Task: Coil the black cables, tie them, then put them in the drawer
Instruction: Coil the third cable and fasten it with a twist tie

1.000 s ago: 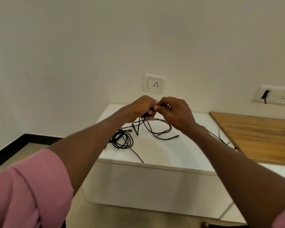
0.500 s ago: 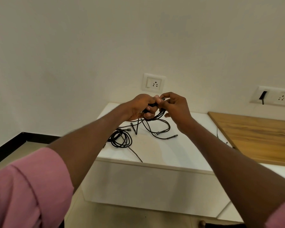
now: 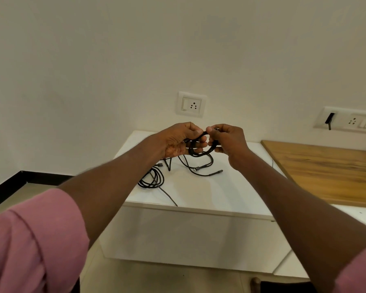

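A small coil of black cable (image 3: 200, 148) hangs in the air above the white cabinet top (image 3: 216, 187). My left hand (image 3: 178, 140) grips its left side with curled fingers. My right hand (image 3: 226, 140) pinches its right side between thumb and fingers. The cable's loose tail (image 3: 201, 168) drops to the cabinet top and ends in a plug. A second black cable (image 3: 152, 179) lies coiled on the cabinet's left part, with one strand running to the front edge. The white cabinet front (image 3: 188, 235) below shows no handle.
A wooden board (image 3: 325, 172) lies to the right of the cabinet top. A wall socket (image 3: 191, 104) sits above the cabinet and a switch panel (image 3: 351, 121) at the right. Floor with a black skirting (image 3: 13, 187) lies to the left.
Both hands have turned the coil between them, and more of the cable is now gathered into the loops. The tail on the cabinet top has shortened a little.
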Tool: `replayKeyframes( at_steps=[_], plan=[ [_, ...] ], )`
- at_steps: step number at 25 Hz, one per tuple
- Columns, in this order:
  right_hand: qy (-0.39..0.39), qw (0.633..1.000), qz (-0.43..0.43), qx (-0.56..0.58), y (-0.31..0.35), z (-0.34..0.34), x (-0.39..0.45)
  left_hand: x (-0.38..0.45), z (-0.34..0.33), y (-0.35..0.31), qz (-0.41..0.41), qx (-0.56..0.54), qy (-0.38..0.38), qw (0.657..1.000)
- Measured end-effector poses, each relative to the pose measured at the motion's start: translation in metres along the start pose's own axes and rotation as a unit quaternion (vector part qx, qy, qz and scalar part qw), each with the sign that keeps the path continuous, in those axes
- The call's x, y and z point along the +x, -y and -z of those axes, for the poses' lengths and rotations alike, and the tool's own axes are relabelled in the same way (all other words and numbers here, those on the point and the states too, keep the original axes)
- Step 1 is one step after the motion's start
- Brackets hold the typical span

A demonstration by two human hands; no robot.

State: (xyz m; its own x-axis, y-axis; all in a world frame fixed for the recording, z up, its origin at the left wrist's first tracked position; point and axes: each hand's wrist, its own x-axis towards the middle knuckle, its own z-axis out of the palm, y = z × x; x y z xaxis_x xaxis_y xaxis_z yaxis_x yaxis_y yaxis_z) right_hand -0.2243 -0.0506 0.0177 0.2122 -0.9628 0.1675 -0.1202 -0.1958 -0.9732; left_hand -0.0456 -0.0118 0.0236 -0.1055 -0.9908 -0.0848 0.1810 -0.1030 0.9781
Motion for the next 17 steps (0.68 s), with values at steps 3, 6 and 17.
replayKeyframes(
  at_steps=[3, 6, 17],
  plan=[
    [0.049, 0.998, -0.04, -0.03, -0.008, 0.021, -0.003, 0.007, -0.018, 0.01, 0.03, 0.025, -0.03, 0.999],
    [0.001, 0.994, -0.069, -0.081, -0.022, 0.055, -0.001, 0.015, -0.041, 0.018, 0.031, 0.039, -0.048, 0.998],
    [-0.125, 0.804, -0.121, -0.568, -0.081, 0.175, -0.005, 0.037, -0.08, 0.044, 0.04, 0.093, -0.055, 0.993]
  ],
)
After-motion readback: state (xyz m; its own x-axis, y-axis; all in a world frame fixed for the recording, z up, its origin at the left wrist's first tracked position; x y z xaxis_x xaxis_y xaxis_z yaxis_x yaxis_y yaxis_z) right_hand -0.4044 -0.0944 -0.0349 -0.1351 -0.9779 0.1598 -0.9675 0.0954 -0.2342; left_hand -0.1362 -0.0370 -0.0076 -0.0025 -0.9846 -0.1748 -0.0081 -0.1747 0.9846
